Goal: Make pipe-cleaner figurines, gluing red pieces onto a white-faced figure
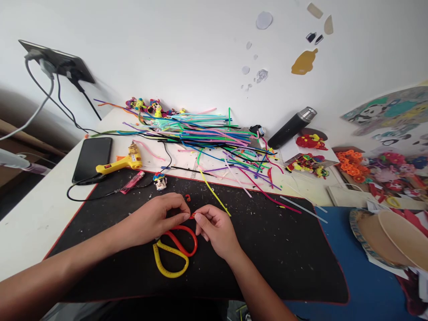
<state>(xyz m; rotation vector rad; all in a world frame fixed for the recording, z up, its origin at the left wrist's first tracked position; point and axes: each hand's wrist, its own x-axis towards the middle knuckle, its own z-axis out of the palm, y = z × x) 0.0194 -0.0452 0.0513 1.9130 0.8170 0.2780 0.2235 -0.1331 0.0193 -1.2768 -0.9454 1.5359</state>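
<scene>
My left hand (169, 213) and my right hand (214, 225) meet over the black mat (267, 254), each pinching a small red piece (192, 216) that looks like pipe cleaner. Just beyond them lies another small curled red piece (188, 198). Below my hands rest scissors with one yellow and one red handle (172, 274); my left hand hides their blades. Farther back on the mat stands a small figure head (159, 181) with a white face and a blue and red top.
Many coloured pipe cleaners (214, 136) are heaped along the wall. At the left lie a phone (92, 158), a yellow glue gun (120, 165) with its cable and a pink lighter (132, 182). A black flask (290, 127) leans at the back right, near finished figures (307, 165) and a bowl (406, 236).
</scene>
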